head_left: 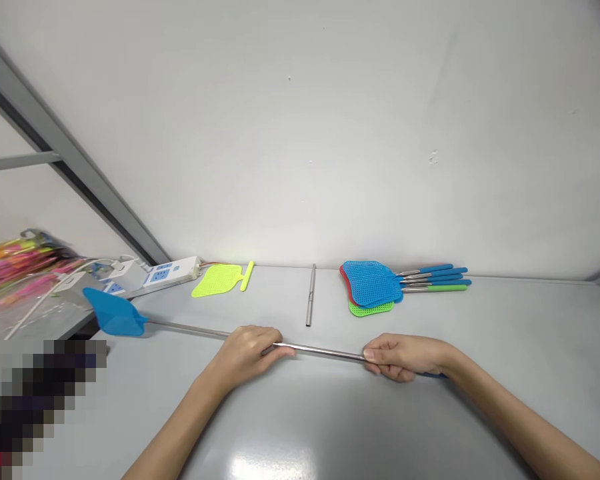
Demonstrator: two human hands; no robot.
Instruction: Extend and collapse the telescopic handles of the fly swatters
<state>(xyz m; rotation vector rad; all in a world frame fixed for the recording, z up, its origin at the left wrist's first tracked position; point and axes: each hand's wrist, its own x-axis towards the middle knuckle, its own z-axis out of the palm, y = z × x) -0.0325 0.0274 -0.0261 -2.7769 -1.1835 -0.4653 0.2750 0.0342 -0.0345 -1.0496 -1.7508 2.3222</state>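
Observation:
A blue fly swatter (114, 313) with a long metal rod lies across my two hands above the grey table. My left hand (253, 353) is closed round the middle of the rod. Further along, my right hand (400, 357) grips the rod near its handle end, and a bit of blue shows past the palm. The blue paddle points to the left. Beyond my hands, a short metal tube (311, 297) lies on the table, with a yellow-green swatter head (219, 280) and its small yellow-green bar (247, 275) to its left.
Several stacked fly swatters (373, 283), blue, red and green, lie against the white wall at the back right. A power strip (170, 272) with plugs and cables stands at the back left, beside bagged colourful items (25, 270). The grey table (520, 347) meets the wall behind.

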